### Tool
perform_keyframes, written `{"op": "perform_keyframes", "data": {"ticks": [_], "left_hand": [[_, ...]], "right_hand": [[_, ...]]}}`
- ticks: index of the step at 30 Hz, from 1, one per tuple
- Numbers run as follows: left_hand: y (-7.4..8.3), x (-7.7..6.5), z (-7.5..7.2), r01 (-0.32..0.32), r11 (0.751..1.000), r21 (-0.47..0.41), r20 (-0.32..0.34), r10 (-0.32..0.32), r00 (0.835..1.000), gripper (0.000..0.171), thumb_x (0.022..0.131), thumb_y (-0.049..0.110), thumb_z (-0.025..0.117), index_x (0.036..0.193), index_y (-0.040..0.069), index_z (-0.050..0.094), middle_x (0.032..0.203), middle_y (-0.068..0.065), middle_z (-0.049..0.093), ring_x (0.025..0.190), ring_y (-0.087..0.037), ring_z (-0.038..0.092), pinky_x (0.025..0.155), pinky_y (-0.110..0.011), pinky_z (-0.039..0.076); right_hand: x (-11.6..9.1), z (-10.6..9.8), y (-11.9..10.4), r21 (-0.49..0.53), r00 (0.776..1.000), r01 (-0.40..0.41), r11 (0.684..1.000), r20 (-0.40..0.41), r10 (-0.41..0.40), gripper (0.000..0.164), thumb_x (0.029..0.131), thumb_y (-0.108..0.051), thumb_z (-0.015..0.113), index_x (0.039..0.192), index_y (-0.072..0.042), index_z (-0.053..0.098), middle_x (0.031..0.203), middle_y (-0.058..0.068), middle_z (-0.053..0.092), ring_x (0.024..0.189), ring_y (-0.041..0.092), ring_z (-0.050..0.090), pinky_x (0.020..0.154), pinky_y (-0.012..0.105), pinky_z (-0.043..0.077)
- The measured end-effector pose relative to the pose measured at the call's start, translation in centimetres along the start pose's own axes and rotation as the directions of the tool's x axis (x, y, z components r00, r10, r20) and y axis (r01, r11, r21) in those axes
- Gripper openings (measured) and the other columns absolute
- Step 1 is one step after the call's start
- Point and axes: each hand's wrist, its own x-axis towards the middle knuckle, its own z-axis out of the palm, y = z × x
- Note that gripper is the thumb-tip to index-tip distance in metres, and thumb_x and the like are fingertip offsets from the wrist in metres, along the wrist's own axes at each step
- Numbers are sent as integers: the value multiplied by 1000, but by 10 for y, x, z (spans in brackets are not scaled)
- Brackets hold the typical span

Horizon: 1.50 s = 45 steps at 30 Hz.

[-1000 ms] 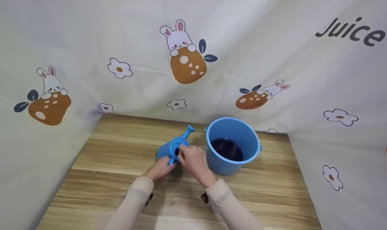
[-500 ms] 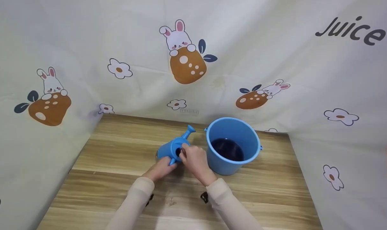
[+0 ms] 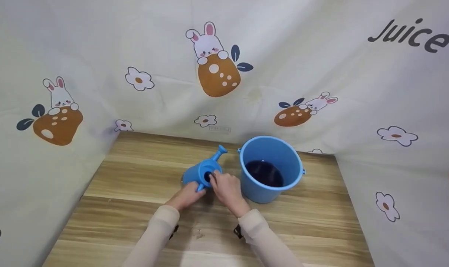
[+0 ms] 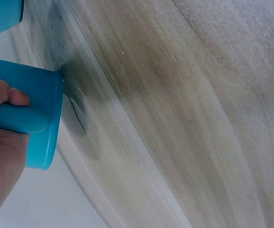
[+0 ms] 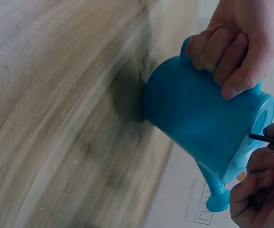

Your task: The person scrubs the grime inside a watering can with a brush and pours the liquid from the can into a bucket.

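Note:
A blue watering can with a sprinkler spout stands on the wooden table, spout pointing to the back right. My left hand grips its handle; in the right wrist view its fingers curl round that handle. Over the can's top opening is my right hand. It pinches a thin dark stick, whose far end goes into the opening and is hidden inside. Right beside the can stands a larger blue bucket holding dark liquid.
The wooden table has small wet spots near the front, and a wet mark shows by the can's base in the left wrist view. A patterned cloth hangs behind the table and along both sides.
My right hand has shifted slightly down and to the right at the can's opening, so more of the opening shows. The left hand, can and bucket stay nearly the same.

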Motion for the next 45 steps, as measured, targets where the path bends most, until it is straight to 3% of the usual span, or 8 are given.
{"op": "perform_keyframes", "data": {"ticks": [6,13,20,25,29,36,45], "left_hand": [[-1,0,0,-46,998,35,-6,46,999,31,92,19,53,65,19,37,60,7,37,56,-9,39,56,-24,34],[0,0,1,-11,1000,3,16,11,1000,32,93,18,53,64,19,39,58,7,39,54,-9,41,54,-23,36],[1,-1,-2,38,999,-19,28,-38,999,32,93,19,54,65,19,40,59,7,40,55,-10,41,55,-24,37],[3,-1,-3,29,999,-25,38,-28,999,33,94,18,54,64,19,40,59,6,39,55,-10,41,55,-25,36],[4,-1,-2,22,1000,-6,40,-22,999,34,94,18,54,63,19,39,58,7,38,54,-10,40,54,-24,35],[4,1,0,-4,999,54,17,3,1000,35,91,17,54,61,19,35,57,7,33,53,-9,36,52,-24,31],[5,-1,-1,43,998,42,41,-45,998,32,93,21,54,64,19,39,59,6,37,55,-10,39,55,-25,34]], "right_hand": [[-1,0,-2,-38,999,-1,999,-37,-1,31,99,-34,56,75,-14,56,55,7,54,48,27,58,43,38,43],[-1,-12,-6,-72,997,25,997,-71,-30,29,97,-31,60,74,-14,57,51,4,48,43,20,51,40,33,39],[-2,-26,-6,-97,998,17,995,-56,-23,29,94,-32,63,72,-13,60,51,4,49,43,21,51,40,34,40],[-1,-37,-10,-99,999,17,995,-44,-22,33,95,-31,61,67,-14,56,50,1,43,42,16,44,39,30,34],[-1,-41,-13,-117,999,16,993,-39,-21,36,96,-31,59,65,-14,54,50,1,46,41,16,46,38,31,36],[2,-33,-13,-78,999,-38,996,14,40,36,95,-29,61,63,-13,54,53,7,54,44,25,55,40,38,42],[3,-15,-8,-31,991,-72,997,111,75,36,97,-32,57,66,-13,57,54,5,54,46,21,54,42,34,40]]}}
